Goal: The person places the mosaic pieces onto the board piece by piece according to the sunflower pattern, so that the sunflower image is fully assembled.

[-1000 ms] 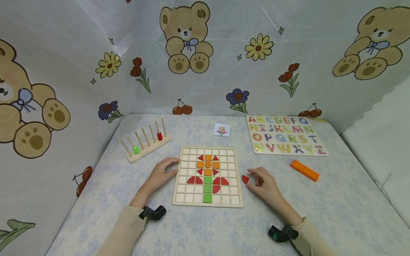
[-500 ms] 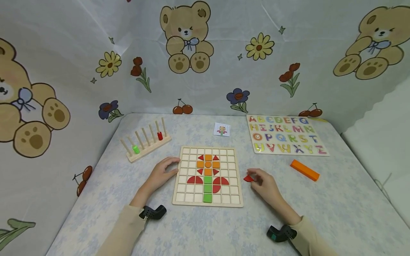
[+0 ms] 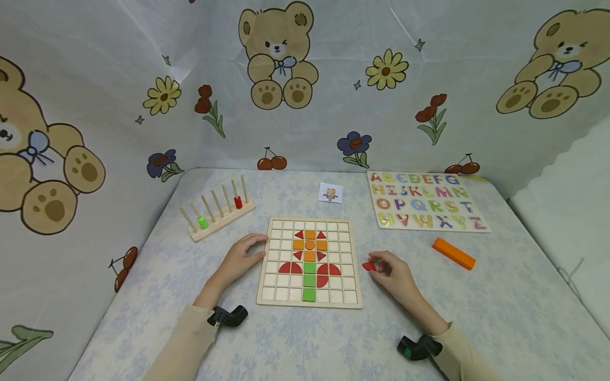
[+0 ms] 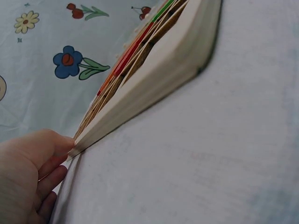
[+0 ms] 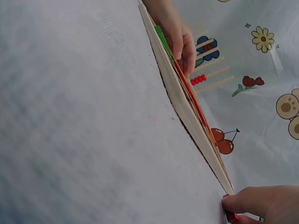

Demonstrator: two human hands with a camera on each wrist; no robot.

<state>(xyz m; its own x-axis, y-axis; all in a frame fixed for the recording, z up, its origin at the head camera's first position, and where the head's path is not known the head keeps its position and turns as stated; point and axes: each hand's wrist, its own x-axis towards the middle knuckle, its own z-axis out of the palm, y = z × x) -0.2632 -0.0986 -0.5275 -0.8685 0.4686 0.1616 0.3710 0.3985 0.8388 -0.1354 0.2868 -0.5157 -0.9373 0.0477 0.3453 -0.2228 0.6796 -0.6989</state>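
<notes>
A wooden grid board (image 3: 281,294) lies on the table with orange squares and an orange circle (image 3: 310,245), small red triangles, a column of green squares (image 3: 309,281) and red quarter-circle pieces (image 3: 322,275). My left hand (image 3: 241,257) rests at the board's left edge, fingers loosely bent; in the left wrist view the thumb (image 4: 58,142) touches the rim. Right of the board, my right hand (image 3: 395,274) pinches a red quarter-circle piece (image 3: 367,265) between thumb and fingers. That piece (image 5: 229,213) is partly covered by the thumb in the right wrist view.
A small pattern card (image 3: 330,193) lies behind the board. At the back left stands a peg rack (image 3: 223,222) with green and red beads. An alphabet board (image 3: 429,202) sits at the back right, an orange bar (image 3: 454,253) in front of it.
The red quarter-circle piece has turned between my right fingers and shifted slightly right, away from the board. My left hand and the board have stayed put.
</notes>
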